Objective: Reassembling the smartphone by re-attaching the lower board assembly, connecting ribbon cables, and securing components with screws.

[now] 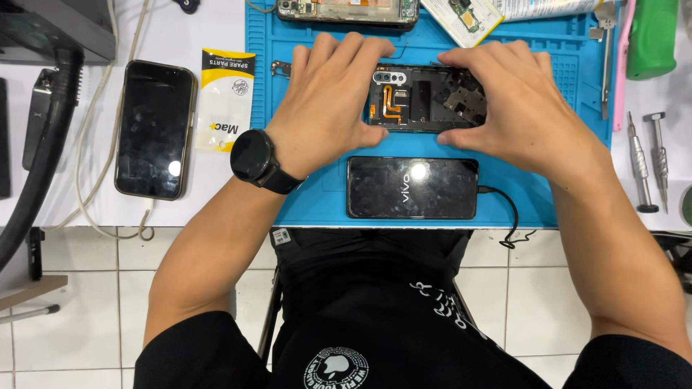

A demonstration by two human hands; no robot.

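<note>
An opened black phone (422, 97) with bare internals and an orange flex cable lies on the blue work mat (303, 202). My left hand (328, 101) grips its left end, fingers over the top edge and thumb at the bottom. My right hand (515, 108) grips its right end in the same way. A black round watch (252, 157) sits on my left wrist. Just below the opened phone lies a black phone (412, 187), back up, with a black cable (504, 209) plugged into its right end.
A dark phone (155, 130) on a white cable lies left of the mat, beside a yellow and white parts bag (227, 97). Another opened phone (346, 11) sits at the mat's top. Two screwdrivers (645, 158) lie at right, a green bottle (652, 36) above them. A black hose (40, 151) runs at left.
</note>
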